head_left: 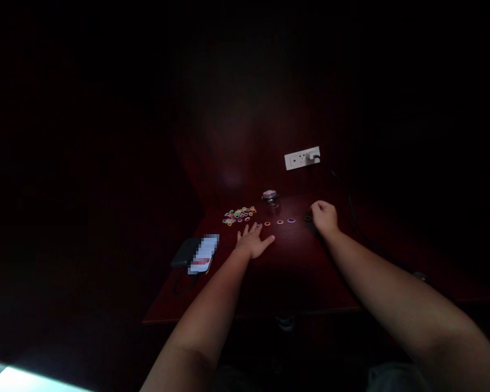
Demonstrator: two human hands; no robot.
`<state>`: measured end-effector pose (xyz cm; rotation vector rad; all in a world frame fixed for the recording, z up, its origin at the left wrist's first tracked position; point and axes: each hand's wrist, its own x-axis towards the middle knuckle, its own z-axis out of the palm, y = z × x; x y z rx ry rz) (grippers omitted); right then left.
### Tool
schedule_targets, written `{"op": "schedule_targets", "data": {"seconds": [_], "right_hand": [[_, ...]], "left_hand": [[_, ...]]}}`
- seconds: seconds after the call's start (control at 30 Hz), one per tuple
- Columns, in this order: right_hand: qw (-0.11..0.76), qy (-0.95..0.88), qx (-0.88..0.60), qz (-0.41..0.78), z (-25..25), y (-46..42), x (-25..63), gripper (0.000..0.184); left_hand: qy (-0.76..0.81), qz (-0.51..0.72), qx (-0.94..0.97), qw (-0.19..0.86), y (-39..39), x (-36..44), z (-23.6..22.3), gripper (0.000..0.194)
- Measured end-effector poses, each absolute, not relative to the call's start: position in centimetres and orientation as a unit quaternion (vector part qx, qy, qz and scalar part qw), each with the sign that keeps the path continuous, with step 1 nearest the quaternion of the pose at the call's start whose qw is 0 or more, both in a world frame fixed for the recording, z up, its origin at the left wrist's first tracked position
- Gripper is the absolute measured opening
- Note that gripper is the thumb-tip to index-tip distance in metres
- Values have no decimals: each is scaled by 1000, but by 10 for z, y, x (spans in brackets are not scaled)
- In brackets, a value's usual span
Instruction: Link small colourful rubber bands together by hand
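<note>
My left hand point(253, 243) lies with its fingers spread on the dark red table, fingertips touching or nearly touching a small greenish ring at the left end of a loose row. That row goes on rightward with an orange hair tie point(267, 224), a pink hair tie point(280, 222) and a purple hair tie point(291, 220). Farther right, my right hand point(325, 219) is closed, fingers curled inward; what is in them, if anything, is hidden. Right beside its fingers is a dark hair tie point(308, 218). A pile of colourful hair ties point(239, 215) lies beyond my left hand.
A small clear lidded jar point(270, 198) stands behind the row. On the left lie a phone point(204, 255) with a lit screen and a black case-like object point(184, 253). A wall socket point(302, 158) holds a plug, whose dark cable point(351, 212) runs down the right side.
</note>
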<state>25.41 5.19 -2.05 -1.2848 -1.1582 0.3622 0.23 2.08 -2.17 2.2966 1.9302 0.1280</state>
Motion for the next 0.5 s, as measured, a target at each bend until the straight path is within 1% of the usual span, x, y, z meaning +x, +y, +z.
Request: {"op": "schedule_targets", "data": {"seconds": [0.17, 0.27, 0.4, 0.5], "right_hand": [[656, -464, -578, 143, -23, 57, 260, 21], [666, -441, -585, 139, -24, 56, 265, 21], [670, -431, -588, 138, -24, 55, 269, 21], [669, -438, -584, 140, -24, 55, 269, 21]], "left_hand": [[639, 47, 764, 75, 26, 3, -21, 90], [633, 65, 767, 78, 25, 2, -21, 86], [606, 147, 778, 78, 24, -5, -24, 79], [661, 200, 721, 62, 27, -9, -26, 74]]}}
